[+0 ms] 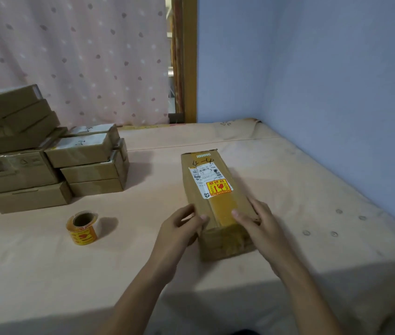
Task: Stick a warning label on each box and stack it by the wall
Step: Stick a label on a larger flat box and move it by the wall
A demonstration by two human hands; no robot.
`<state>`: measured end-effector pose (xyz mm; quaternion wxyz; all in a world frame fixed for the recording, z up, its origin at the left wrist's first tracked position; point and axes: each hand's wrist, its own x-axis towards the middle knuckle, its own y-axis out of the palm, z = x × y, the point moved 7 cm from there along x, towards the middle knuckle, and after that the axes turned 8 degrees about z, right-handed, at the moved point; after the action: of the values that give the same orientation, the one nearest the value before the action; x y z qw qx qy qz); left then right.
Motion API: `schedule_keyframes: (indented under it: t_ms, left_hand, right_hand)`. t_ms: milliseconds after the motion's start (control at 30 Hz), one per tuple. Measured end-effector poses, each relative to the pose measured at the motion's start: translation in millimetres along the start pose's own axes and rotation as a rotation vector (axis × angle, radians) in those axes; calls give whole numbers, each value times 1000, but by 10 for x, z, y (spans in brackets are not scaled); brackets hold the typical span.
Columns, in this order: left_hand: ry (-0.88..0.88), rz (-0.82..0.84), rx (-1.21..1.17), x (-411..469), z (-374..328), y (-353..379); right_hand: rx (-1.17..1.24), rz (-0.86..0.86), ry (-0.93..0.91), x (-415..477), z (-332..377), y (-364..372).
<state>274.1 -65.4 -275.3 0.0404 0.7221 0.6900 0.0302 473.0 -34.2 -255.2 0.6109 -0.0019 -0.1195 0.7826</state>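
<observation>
I see left hand (pixel 182 228) and right hand (pixel 255 221) gripping the near end of the long cardboard box (pixel 212 206), fingers curled down its sides, thumbs on its glossy taped top. It lies flat on the peach mattress (pixel 300 189), warning label (pixel 215 187) stuck on top, apart from the blue wall (pixel 312 68).

Peach bedding, seemingly a mattress (pixel 288 180), under a long box (pixel 225 209), a label roll (pixel 82 228), stacked boxes (pixel 90 170).

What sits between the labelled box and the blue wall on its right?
Nothing visible. The box, gripped at its near end by the left hand and right hand, has only bare mattress between it and the wall. The label roll and box pile lie on its left.
</observation>
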Motion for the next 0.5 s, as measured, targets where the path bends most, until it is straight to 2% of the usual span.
schedule_keyframes:
  t_ms: [67,167,300,400,500]
  left_hand:
    - [-17,112,9,152,109,330]
    - [-27,156,-11,414,159,768]
    - [-59,233,-56,824,173,1422]
    - [-65,249,-85,1170,202,1873]
    - [-67,238,-90,1526,237,2226]
  right_hand:
    - [-50,-83,-3,-32,-48,-331]
    - [19,-199,43,-57,-211,-767]
    - [-67,-496,132,-58,-446,-1433]
    - [-54,-560,144,28,-562,-1864]
    - [1,-531,140,210,-654,-2230]
